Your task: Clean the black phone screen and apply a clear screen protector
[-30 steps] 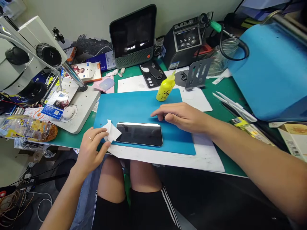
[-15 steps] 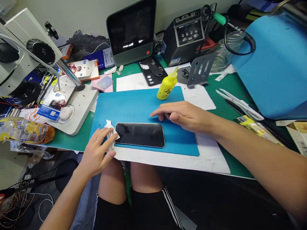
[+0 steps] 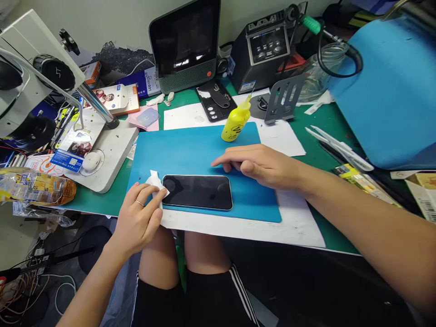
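A smartphone (image 3: 197, 192) with a dark screen lies face up on the blue mat (image 3: 177, 147). Beside its left end, the fingers of my left hand (image 3: 139, 218) hold a crumpled white tissue (image 3: 155, 178), whose upper part shows above them. My right hand (image 3: 254, 164) hovers or rests over the mat behind the phone's right end; I cannot tell if it touches. Its index finger stretches left, the other fingers are loosely bent, and nothing is in it. Behind that hand a yellow squeeze bottle (image 3: 235, 121) with a needle tip stands upright.
At the left a microscope stand (image 3: 116, 145) occupies the green bench, with a drink bottle (image 3: 37, 187) near the edge. Along the back are a smart display (image 3: 185, 45), a phone back cover (image 3: 211, 109), a soldering station (image 3: 264, 52) and a glass jar (image 3: 316, 75). Tweezers (image 3: 340, 147) lie right.
My left thumb has moved in against the fingers, closing on the tissue. My right hand, the phone and the bottle keep their places; the view has shifted slightly.
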The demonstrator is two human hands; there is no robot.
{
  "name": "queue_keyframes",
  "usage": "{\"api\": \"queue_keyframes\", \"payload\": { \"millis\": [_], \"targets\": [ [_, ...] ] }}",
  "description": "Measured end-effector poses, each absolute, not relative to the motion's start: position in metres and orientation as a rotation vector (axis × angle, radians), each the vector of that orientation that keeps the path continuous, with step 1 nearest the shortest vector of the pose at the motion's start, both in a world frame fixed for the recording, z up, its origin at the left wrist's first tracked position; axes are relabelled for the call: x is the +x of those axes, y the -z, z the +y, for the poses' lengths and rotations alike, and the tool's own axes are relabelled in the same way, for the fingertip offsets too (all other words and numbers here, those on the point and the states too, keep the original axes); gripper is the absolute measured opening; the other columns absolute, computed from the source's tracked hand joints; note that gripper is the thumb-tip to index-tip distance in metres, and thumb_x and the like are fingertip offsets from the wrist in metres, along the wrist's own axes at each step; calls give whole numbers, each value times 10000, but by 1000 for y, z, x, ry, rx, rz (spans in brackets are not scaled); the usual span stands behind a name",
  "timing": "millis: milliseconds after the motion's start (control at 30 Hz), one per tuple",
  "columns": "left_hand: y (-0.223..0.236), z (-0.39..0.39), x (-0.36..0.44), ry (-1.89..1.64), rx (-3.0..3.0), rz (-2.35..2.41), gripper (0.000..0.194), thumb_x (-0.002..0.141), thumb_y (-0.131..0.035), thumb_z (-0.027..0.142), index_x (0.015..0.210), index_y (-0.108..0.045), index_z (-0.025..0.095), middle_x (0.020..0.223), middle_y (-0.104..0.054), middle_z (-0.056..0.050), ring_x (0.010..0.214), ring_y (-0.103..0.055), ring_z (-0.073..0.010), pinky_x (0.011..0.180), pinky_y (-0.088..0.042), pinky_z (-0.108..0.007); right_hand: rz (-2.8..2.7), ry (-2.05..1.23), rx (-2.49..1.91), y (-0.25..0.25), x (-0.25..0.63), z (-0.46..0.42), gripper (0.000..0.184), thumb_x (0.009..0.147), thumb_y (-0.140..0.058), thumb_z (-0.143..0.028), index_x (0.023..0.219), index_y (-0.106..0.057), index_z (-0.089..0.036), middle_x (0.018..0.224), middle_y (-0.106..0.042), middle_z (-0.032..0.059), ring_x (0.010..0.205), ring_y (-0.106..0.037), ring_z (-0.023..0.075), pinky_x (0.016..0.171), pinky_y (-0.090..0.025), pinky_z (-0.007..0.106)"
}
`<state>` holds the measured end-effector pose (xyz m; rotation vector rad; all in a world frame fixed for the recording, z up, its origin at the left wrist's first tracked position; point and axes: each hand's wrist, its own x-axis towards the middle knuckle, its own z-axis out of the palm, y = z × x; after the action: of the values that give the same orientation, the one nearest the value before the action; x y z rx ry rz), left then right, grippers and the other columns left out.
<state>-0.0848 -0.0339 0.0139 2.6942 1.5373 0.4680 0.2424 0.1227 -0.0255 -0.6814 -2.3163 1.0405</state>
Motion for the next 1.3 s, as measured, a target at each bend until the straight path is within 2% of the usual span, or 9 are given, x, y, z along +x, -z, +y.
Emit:
{"api": "queue_keyframes", "payload": {
  "millis": [167,300,433,600,700,833,1033,1300],
  "targets": [
    [-15,-33,-82,-456,2703,1557,444,1044,-412,180,1451,-589,162,1338,-644,-148,1303,-529,-308,1207,-380,-558,-2327,-1026,-665,26,242,124,787,971,-273,-833,1180,-778,-267,1009,-765,88,890,-683,282,813,-487,425],
    [-14,-35,-79,-429,2716,1551,477,1037,-414,184,1492,-553,145,1385,-638,-155,1336,-528,-314,1238,-351,-561,-2329,-1030,-673,24,242,123,812,968,-252,-837,1185,-780,-259,1011,-767,98,890,-682,289,806,-488,429],
    [-13,-36,-74,-437,2709,1548,501,1030,-412,206,1513,-542,188,1398,-646,-134,1352,-536,-314,1252,-334,-565,-2345,-1036,-682,24,243,123,812,964,-258,-841,1193,-780,-263,1025,-764,99,890,-679,292,802,-482,433],
    [-15,-41,-68,-441,2706,1543,487,1017,-409,196,1480,-557,163,1375,-657,-137,1320,-551,-305,1258,-319,-551,-2332,-1030,-680,20,241,122,842,952,-242,-862,1167,-779,-251,918,-733,86,813,-654,262,734,-466,401],
    [-15,-46,-64,-421,2684,1591,516,999,-412,184,1500,-530,167,1416,-639,-137,1340,-543,-310,1266,-305,-554,-2396,-1002,-723,14,237,118,834,912,-359,-889,1146,-779,-207,862,-697,83,751,-625,240,672,-449,373],
    [-14,-45,-53,-392,2674,1668,540,987,-412,189,1517,-501,143,1411,-632,-159,1352,-548,-329,1255,-339,-564,-2486,-892,-742,12,233,113,768,857,-551,-860,1191,-764,-202,904,-690,89,804,-635,249,697,-468,363],
    [-12,-44,-43,-395,2656,1704,611,970,-431,195,1578,-417,146,1390,-622,-172,1336,-564,-343,1236,-382,-563,-2488,-827,-686,20,233,113,774,876,-507,-866,1233,-754,-226,919,-692,93,820,-638,248,701,-469,354],
    [-9,-44,-41,-373,2637,1785,605,951,-425,161,1555,-414,124,1376,-596,-186,1315,-556,-348,1228,-380,-577,-2551,-852,-677,5,230,110,907,877,-420,-906,1237,-754,-143,949,-700,126,868,-656,266,738,-492,369]
  ]
}}
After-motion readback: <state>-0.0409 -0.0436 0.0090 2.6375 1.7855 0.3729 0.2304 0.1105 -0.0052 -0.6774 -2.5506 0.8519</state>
